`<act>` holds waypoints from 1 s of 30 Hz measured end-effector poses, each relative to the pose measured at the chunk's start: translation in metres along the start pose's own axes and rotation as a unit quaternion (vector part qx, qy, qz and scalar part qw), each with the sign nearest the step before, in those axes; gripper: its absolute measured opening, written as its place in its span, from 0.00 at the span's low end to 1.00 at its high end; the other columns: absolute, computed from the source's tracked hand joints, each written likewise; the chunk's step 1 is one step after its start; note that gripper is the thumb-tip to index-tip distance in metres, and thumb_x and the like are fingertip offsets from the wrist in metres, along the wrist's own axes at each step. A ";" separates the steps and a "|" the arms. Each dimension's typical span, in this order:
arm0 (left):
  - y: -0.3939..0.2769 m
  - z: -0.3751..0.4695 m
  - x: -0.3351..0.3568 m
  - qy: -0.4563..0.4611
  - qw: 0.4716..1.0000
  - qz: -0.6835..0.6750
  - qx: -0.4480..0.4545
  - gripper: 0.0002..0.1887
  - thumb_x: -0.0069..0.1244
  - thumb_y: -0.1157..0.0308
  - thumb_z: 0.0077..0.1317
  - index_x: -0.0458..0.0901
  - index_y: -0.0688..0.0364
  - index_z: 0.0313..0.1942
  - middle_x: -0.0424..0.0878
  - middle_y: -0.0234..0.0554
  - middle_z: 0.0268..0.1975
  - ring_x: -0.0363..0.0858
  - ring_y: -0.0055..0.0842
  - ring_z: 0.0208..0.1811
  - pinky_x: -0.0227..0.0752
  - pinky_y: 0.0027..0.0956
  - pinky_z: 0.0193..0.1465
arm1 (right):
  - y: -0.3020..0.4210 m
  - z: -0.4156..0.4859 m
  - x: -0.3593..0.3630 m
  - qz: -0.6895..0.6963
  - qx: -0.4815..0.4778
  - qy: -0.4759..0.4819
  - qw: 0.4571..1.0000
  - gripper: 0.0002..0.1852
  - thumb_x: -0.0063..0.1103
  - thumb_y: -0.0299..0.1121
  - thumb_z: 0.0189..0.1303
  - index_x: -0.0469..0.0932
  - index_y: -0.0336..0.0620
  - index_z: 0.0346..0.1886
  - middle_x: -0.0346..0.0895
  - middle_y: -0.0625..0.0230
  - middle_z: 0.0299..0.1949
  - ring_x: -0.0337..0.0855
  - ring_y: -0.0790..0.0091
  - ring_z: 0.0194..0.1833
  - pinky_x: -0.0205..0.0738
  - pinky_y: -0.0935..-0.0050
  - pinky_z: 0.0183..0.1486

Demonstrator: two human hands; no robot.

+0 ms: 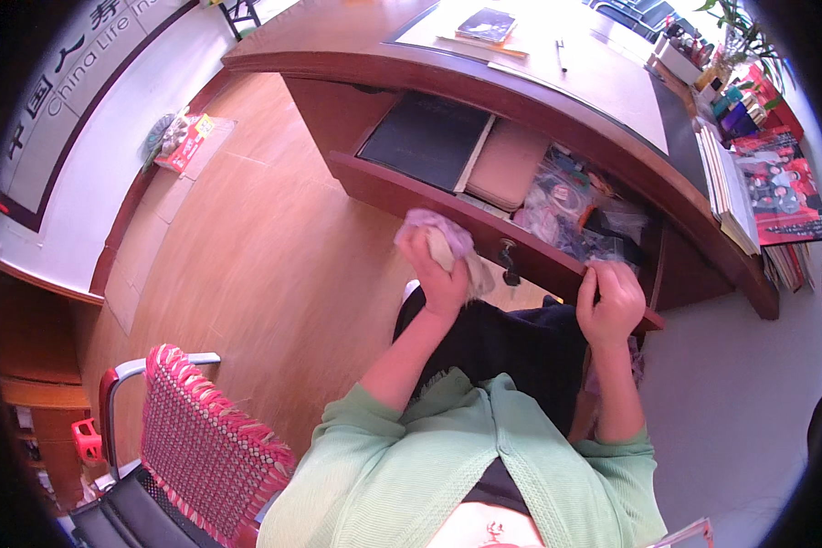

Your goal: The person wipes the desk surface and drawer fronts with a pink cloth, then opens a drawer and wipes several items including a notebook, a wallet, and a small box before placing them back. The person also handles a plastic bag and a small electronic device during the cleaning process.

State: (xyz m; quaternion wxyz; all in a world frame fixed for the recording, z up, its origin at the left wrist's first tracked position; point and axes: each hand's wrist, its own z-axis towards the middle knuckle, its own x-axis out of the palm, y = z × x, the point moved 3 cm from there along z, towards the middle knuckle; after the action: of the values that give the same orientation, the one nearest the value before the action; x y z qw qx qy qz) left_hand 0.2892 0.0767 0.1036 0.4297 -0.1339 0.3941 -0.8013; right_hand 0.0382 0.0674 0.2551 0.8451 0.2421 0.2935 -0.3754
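My left hand [441, 277] grips a crumpled lilac and off-white cloth [445, 236], in front of the open desk drawer. My right hand [611, 301] has its fingers curled over the top edge of the drawer front [418, 188], near its right end. Between the hands, keys [510, 267] hang from the drawer's lock. Inside the drawer lie a black folder or book [428, 137], a pinkish-brown notebook [508, 164] and a jumble of small items in clear plastic bags [555, 205]. What the right fingertips touch behind the edge is hidden.
Above the drawer, the wooden desktop [329, 41] carries a pen [562, 56], a dark booklet [486, 25], stacked papers [726, 185] and a plant [750, 34]. At lower left stands a chair with a pink woven cover [205, 438]. A red box [186, 142] sits by the wall.
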 end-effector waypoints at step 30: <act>-0.090 0.116 -0.030 0.304 0.939 0.064 0.148 0.08 0.56 0.70 0.72 0.90 0.62 0.45 0.88 0.46 0.44 0.86 0.40 0.51 0.59 0.57 0.79 | 0.025 -0.013 -0.026 -0.122 -0.030 0.055 0.991 0.19 0.66 0.35 0.55 0.88 0.63 0.53 0.78 0.65 0.68 0.75 0.52 0.64 0.71 0.53 0.62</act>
State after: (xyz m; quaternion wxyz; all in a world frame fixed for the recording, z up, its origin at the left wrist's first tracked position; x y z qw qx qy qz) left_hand 0.3190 0.0695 0.2500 0.3549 0.2064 0.3903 -0.8241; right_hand 0.0390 0.1037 0.2686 0.7826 0.1996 0.3779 -0.4526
